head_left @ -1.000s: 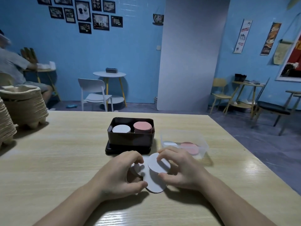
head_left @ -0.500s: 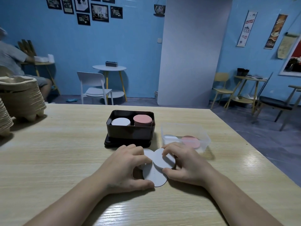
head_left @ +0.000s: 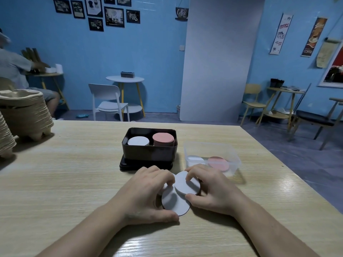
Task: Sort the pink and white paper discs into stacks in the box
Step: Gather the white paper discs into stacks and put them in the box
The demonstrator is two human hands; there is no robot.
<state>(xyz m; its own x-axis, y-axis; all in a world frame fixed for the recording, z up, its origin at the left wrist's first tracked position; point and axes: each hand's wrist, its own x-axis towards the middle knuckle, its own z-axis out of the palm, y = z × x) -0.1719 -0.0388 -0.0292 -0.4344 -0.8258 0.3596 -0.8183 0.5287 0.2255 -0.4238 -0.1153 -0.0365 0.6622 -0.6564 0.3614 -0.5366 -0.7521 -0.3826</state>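
Head: flat, round white discs (head_left: pixel 187 183) overlapping.

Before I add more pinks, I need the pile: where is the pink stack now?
In the head view, the pink stack stands in the right half of the black box, beside the white stack, left of the clear tub.

We see a pale wood-grain counter (head_left: pixel 74 182), glossy toward its near edge. The white discs (head_left: pixel 186 184) and pink discs (head_left: pixel 163 138) look matt, like paper. The black box (head_left: pixel 148 153) is smooth with a faint sheen; the tub (head_left: pixel 232 151) beside it is clear plastic. At the left edge, trays (head_left: pixel 24 112) look rough and fibrous.
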